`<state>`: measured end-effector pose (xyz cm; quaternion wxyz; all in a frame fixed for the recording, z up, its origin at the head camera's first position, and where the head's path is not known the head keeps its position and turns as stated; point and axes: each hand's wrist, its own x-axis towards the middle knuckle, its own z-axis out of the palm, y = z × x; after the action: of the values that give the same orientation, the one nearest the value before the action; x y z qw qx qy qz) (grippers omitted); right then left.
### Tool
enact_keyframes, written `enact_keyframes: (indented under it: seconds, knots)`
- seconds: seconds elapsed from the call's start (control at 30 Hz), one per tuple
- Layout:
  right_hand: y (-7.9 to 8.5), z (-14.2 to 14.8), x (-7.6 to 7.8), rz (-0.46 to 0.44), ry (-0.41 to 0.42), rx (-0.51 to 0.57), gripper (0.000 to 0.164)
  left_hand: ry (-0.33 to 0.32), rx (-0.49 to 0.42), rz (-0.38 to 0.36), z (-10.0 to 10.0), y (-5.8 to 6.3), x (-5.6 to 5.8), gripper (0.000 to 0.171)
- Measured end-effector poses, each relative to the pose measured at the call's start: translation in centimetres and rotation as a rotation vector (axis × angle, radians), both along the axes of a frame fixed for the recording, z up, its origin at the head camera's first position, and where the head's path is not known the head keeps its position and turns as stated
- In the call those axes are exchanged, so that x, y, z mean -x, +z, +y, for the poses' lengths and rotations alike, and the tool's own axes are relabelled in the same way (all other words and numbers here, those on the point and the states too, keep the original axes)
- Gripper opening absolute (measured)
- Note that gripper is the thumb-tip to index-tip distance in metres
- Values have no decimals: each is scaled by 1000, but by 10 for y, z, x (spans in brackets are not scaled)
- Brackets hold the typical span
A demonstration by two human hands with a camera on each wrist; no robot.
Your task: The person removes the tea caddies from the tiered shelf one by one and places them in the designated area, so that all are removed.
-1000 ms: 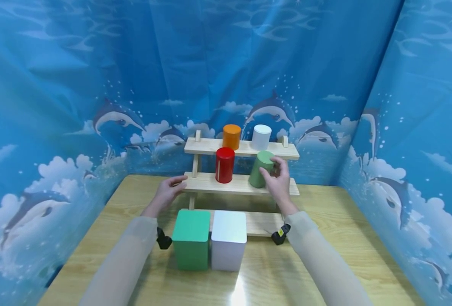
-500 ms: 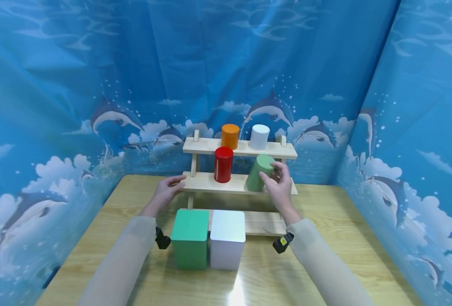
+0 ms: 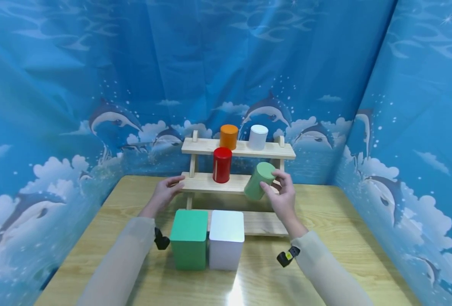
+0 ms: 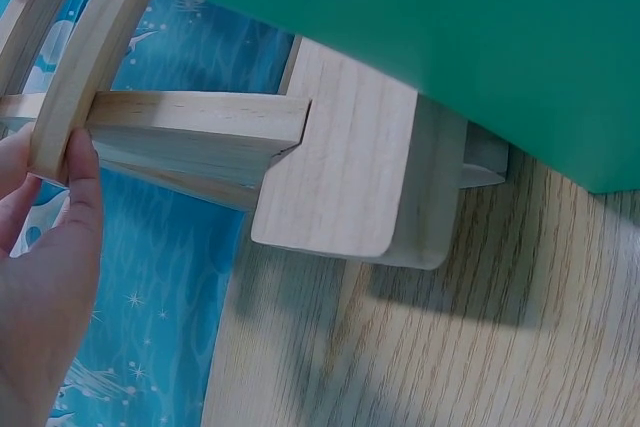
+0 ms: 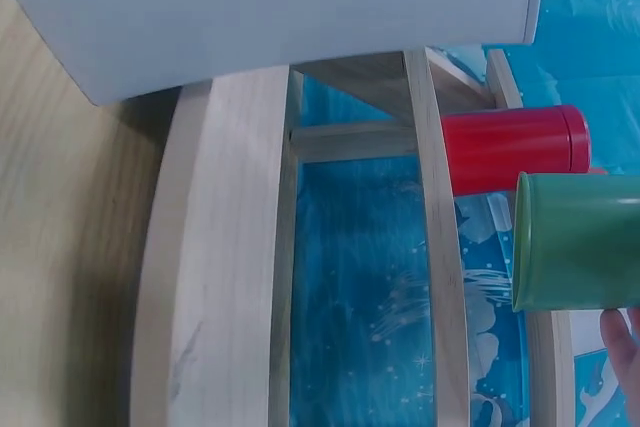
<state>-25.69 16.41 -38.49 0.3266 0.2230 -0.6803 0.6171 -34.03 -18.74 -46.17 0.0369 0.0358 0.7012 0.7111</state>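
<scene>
My right hand [image 3: 284, 197] grips a light green cylindrical canister [image 3: 259, 181] between thumb and fingers. The canister leans, its top toward the right, and overlaps the front edge of the middle shelf; in the right wrist view the green canister [image 5: 580, 242] stands out from the boards, with only fingertips of the hand showing. At the left end of the wooden three-tier rack [image 3: 199, 182], my left hand [image 3: 164, 194] pinches the middle board, thumb and fingers on either side of its end in the left wrist view. A red canister [image 3: 222, 165] stands upright on that same board.
On the top shelf stand an orange canister [image 3: 229, 137] and a white canister [image 3: 258, 137]. A green box [image 3: 189, 240] and a white box [image 3: 227, 240] stand side by side before the bottom shelf [image 3: 264, 223]. Blue dolphin-print curtains [image 3: 218, 63] border the table.
The green canister has come off the middle shelf, forward and lower, tilting more, in my right hand. My left hand stays at the shelf's end.
</scene>
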Motion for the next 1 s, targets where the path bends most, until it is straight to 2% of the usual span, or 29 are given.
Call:
enact_keyframes:
  seconds: [0.3, 0.57, 0.8, 1.0]
  knots:
    - [-7, 4, -17, 70, 61, -17, 41, -3, 7, 7, -2, 0, -1, 43]
    - [-20, 13, -34, 127, 50, -97, 43, -6, 24, 5, -5, 1, -2, 43]
    - [-31, 21, -50, 142, 49, -119, 45, 1, 33, -4, -3, 0, 0, 44]
    - [-42, 28, -57, 168, 45, -139, 45, 3, 24, -13, -1, 2, 0, 44]
